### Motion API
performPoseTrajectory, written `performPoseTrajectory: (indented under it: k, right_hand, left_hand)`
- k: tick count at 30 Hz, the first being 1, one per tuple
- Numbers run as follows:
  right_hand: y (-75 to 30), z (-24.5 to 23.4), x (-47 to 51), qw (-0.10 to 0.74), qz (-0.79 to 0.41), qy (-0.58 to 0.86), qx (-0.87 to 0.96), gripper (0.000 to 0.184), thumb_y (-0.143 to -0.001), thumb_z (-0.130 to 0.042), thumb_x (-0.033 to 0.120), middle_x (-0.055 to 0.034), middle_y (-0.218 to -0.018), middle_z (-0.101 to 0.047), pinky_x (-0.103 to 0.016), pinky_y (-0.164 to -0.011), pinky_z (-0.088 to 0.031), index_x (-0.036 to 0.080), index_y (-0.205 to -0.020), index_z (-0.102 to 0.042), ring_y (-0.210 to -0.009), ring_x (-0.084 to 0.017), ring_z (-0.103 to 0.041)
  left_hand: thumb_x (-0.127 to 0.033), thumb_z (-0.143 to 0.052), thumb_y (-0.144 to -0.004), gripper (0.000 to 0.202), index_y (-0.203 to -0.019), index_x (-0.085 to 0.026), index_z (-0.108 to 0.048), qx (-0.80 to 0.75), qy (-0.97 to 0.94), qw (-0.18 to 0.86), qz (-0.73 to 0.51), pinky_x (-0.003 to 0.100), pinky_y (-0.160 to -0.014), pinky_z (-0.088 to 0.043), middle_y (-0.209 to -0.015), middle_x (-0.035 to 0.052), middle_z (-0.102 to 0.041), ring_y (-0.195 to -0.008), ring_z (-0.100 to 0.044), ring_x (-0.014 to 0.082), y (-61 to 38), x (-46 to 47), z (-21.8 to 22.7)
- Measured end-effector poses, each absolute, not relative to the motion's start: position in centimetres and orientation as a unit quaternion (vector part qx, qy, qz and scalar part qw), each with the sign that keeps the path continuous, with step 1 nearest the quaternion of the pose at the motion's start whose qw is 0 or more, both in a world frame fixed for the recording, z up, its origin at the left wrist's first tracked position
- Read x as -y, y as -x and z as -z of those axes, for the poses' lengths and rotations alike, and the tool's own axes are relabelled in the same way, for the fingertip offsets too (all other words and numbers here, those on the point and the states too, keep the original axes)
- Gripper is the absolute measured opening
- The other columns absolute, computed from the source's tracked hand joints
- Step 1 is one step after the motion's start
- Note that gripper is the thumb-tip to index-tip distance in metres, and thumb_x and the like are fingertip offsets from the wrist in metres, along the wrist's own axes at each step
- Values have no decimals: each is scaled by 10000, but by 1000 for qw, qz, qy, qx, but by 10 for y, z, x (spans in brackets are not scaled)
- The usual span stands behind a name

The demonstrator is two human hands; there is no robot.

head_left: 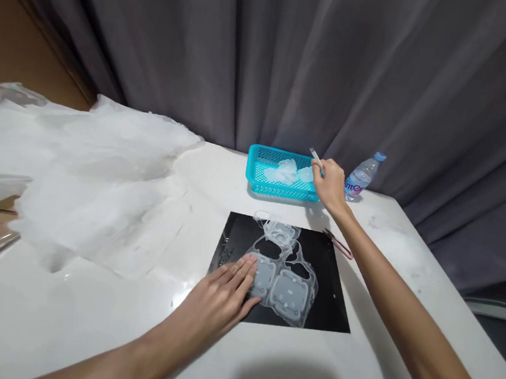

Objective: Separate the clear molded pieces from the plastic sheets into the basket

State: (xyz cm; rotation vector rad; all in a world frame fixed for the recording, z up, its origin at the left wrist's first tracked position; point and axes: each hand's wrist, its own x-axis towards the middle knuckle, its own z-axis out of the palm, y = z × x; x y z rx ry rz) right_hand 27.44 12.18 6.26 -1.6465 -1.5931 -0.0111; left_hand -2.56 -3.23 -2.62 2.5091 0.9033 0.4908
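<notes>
My left hand (227, 289) lies flat, fingers stretched out, on a clear molded sheet (290, 293) with frosted, rounded-square panels and cut-out holes. That sheet rests on a black mat (331, 282). My right hand (329, 182) is closed round a slim whitish pen-like tool (316, 157), its upper end pointing up and left; the lower end is hidden by my fingers. This hand is at the right end of a turquoise plastic basket (251, 171). Several frosted pieces (287, 170) lie in the basket. Small scissors (340, 244) with reddish handles lie by the mat's right edge, under my right forearm.
A water bottle (363, 177) with a blue cap stands just right of my right hand. A big heap of white translucent sheeting (101, 173) covers the left of the white table (130, 321). Grey curtains (275, 59) hang behind, and brown cardboard (14, 50) is at the left.
</notes>
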Motion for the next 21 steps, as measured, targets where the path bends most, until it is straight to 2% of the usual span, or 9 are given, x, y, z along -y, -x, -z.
performPoseTrajectory:
  k: [4,7,10,13,16,19,21]
  right_hand:
    - [-270,-37,-40,379,31,624,683,233,-1025,-517,316,-102,-1029,-666,-344,-826,-466,189,-934,-690,-877,-225,-638]
    - [-267,-16,25,272,29,639,719,224,-1010,-597,429,-70,-995,-707,-330,-747,-469,232,-1000,-702,-929,-250,-674]
    - [-268,3,54,217,-39,633,742,158,-981,-670,409,-22,-928,-740,-313,-706,-460,252,-982,-690,-896,-232,-700]
    - [-270,18,48,229,-95,610,752,86,-1003,-629,267,8,-898,-739,-289,-693,-455,239,-924,-647,-860,-197,-709]
    - [-269,26,32,248,-79,619,741,112,-1020,-558,211,-22,-920,-723,-297,-693,-447,218,-931,-625,-871,-213,-700]
    - [-269,20,29,266,-49,642,718,174,-1057,-507,297,-74,-993,-693,-318,-693,-452,200,-990,-635,-889,-239,-680]
    - [-271,10,38,295,-25,645,704,286,-1088,-444,392,-95,-1050,-663,-337,-740,-476,199,-1043,-650,-918,-242,-669]
  left_hand:
    - [-266,-544,-1047,349,-1284,-85,-724,-334,-924,37,-182,530,-1054,-530,-1392,264,-650,-1309,-637,414,28,47,33]
    - [-162,-486,-1044,316,-1192,-89,-755,-318,-932,-92,-148,508,-949,-576,-1267,257,-736,-1180,-720,400,28,52,25]
    - [-145,-460,-1042,320,-1137,-93,-761,-306,-931,-145,-135,500,-887,-582,-1163,239,-777,-1084,-751,391,23,49,13]
    - [-249,-479,-1067,318,-1115,-75,-741,-284,-937,-114,-169,498,-925,-560,-1170,225,-766,-1090,-735,375,14,41,6]
    - [-340,-497,-1076,349,-1277,-121,-681,-187,-967,-11,-171,454,-1011,-526,-1347,167,-706,-1198,-686,322,6,36,7]
    - [-415,-492,-1079,462,-1438,-139,-584,-139,-979,42,-143,454,-1068,-490,-1468,153,-634,-1307,-618,321,4,35,11]
    - [-454,-512,-1068,515,-1496,-169,-540,-146,-979,59,-129,459,-1072,-482,-1487,144,-616,-1324,-599,329,3,34,12]
